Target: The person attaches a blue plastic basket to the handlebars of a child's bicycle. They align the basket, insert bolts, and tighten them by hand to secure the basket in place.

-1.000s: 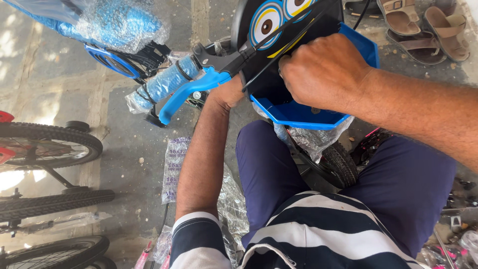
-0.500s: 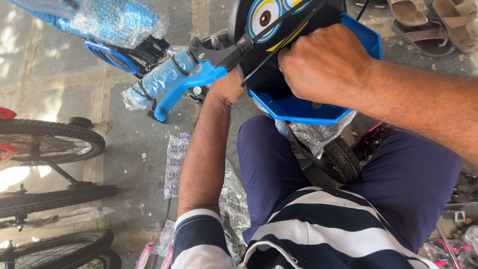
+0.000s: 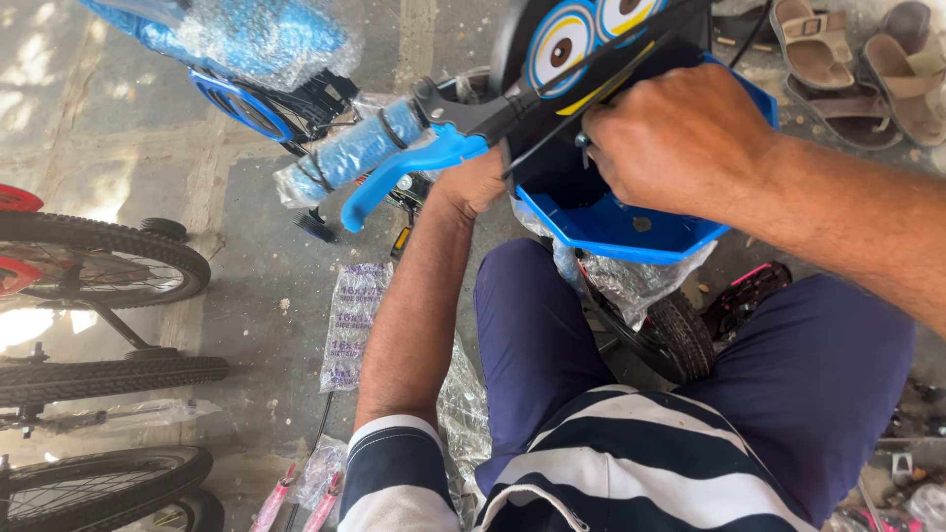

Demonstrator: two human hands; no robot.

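A small blue children's bicycle stands in front of me, its frame (image 3: 236,39) wrapped in bubble plastic. A blue plastic front basket (image 3: 631,222) with a cartoon-eye plate (image 3: 581,30) sits at the handlebar. My right hand (image 3: 680,143) is closed inside the basket, gripping something small against its back wall; what it is I cannot make out. My left hand (image 3: 473,187) reaches under the handlebar behind the basket, fingers hidden, near the blue brake lever (image 3: 409,172) and the wrapped grip (image 3: 345,158).
The bicycle's front tyre (image 3: 680,335) sits between my knees. Other bicycle wheels (image 3: 99,261) stand at the left. Plastic bags (image 3: 355,320) and pink parts (image 3: 281,498) lie on the concrete floor. Sandals (image 3: 838,59) rest at the top right.
The view shifted slightly, so the basket and handlebar sit a little lower in frame. Both hands stay at the basket in much the same grip.
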